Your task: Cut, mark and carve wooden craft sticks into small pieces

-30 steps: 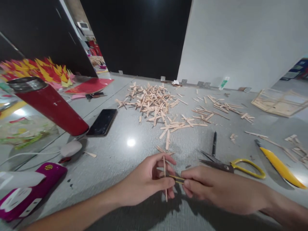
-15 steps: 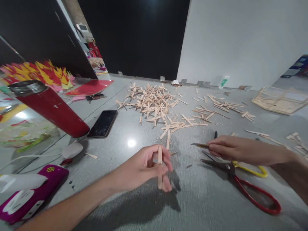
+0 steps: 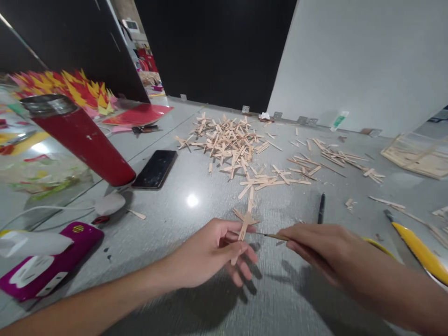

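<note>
My left hand (image 3: 210, 254) pinches a small wooden stick (image 3: 242, 233) between thumb and fingers, just above the grey table. Beyond its upper end lies a star-like group of light wood pieces (image 3: 248, 218); whether they touch the held stick cannot be made out. From the right, my right hand (image 3: 322, 245) grips a thin pointed tool (image 3: 275, 236), its tip close to the stick. Under and behind my right hand, the scissors are mostly hidden, with part of a yellow handle (image 3: 380, 247) showing.
A pile of wooden sticks (image 3: 231, 140) spreads across the middle back. To the left are a red bottle (image 3: 84, 140), a phone (image 3: 156, 169) and a purple power strip (image 3: 52, 261). A black pen (image 3: 321, 208) and a yellow cutter (image 3: 420, 247) lie right.
My right hand has moved left and down, bringing the tool's tip beside the held stick. My left hand has shifted slightly, and the stick is more slanted. The camera view has shifted.
</note>
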The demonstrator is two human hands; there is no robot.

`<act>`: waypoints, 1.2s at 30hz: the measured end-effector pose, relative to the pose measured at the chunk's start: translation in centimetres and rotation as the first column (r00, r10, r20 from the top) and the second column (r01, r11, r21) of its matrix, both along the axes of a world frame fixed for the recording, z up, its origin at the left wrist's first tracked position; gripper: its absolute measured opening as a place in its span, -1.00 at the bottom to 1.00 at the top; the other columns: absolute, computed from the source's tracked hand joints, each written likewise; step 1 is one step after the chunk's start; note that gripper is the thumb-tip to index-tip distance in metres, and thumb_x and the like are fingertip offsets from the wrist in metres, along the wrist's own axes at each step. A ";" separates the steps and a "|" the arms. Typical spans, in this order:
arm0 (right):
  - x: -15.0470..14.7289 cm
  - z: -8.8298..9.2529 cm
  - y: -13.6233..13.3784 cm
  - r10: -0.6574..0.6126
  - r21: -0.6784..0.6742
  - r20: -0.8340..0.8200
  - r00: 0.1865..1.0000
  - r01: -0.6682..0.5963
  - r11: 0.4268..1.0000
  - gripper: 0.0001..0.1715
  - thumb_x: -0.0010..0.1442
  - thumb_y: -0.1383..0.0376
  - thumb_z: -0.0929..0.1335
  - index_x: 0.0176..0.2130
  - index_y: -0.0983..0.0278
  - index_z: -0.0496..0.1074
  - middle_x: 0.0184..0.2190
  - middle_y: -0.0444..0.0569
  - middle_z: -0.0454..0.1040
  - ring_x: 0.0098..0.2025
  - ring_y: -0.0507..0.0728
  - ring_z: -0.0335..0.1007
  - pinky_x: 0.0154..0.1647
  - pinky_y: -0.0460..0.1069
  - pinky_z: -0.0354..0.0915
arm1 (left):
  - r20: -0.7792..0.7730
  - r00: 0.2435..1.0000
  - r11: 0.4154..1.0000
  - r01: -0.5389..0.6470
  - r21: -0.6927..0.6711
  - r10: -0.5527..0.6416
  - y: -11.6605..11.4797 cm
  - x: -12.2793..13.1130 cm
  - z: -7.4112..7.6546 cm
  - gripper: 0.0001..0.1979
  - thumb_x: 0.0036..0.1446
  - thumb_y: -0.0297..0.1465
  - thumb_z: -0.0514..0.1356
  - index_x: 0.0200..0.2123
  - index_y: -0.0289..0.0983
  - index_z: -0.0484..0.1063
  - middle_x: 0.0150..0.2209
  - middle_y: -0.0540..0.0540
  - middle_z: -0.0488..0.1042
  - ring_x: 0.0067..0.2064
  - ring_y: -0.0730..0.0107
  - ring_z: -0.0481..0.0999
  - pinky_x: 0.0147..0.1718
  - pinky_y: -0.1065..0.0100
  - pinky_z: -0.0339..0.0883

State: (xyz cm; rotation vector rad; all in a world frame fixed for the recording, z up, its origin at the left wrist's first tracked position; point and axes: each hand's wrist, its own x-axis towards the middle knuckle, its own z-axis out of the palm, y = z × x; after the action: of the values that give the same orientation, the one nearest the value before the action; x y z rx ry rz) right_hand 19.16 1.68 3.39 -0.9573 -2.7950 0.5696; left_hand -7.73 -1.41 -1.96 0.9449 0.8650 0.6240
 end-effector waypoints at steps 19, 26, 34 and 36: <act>0.3 -0.8 -0.9 0.127 0.346 0.125 0.984 -0.163 0.924 -0.48 0.33 0.59 0.17 0.19 0.29 0.33 -0.33 -0.10 0.54 -0.52 0.10 0.46 -0.53 0.01 0.14 | -0.148 0.987 0.984 0.089 0.156 -0.066 -0.7 -0.2 2.3 -0.76 0.48 -0.30 0.12 0.07 -0.23 0.51 -0.22 -0.03 0.58 -0.47 0.62 0.43 -0.57 0.58 0.20; 0.0 -1.3 -0.9 0.139 0.435 0.194 0.971 -0.212 0.875 -0.05 -0.08 0.67 0.14 0.27 0.28 0.27 -0.30 -0.10 0.55 -0.48 0.10 0.51 -0.47 0.02 0.23 | -0.294 0.948 0.991 0.132 0.025 -0.119 -0.4 -0.4 1.2 -0.84 0.47 -0.27 0.08 -0.15 -0.23 0.27 -0.37 0.02 0.55 -0.52 0.52 0.46 -0.66 0.55 0.15; -0.6 -3.8 -0.3 0.211 0.456 0.278 0.937 -0.322 0.830 -0.08 -0.04 0.66 0.18 0.31 0.40 0.21 -0.40 -0.13 0.45 -0.55 0.13 0.43 -0.55 0.05 0.12 | -0.422 0.895 0.981 0.185 0.063 -0.142 0.7 -1.1 -0.2 -0.74 0.40 -0.30 0.10 -0.33 -0.29 0.44 -0.39 -0.05 0.59 -0.55 0.50 0.50 -0.66 0.53 0.18; -0.6 -4.1 -0.3 0.215 0.445 0.275 0.937 -0.323 0.836 -0.06 -0.03 0.65 0.19 0.33 0.40 0.20 -0.39 -0.13 0.44 -0.53 0.14 0.41 -0.53 0.05 0.13 | -0.427 0.893 0.980 0.187 0.063 -0.143 0.7 -1.1 -0.5 -0.73 0.40 -0.28 0.10 -0.33 -0.29 0.44 -0.40 -0.05 0.59 -0.55 0.48 0.51 -0.65 0.51 0.17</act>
State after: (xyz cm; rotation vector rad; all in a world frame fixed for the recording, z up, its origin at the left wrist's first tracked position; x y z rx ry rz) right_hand 18.61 1.33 -0.74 -0.5447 -3.0525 -0.2373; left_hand -8.80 -0.67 -2.47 1.2607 1.1282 0.3202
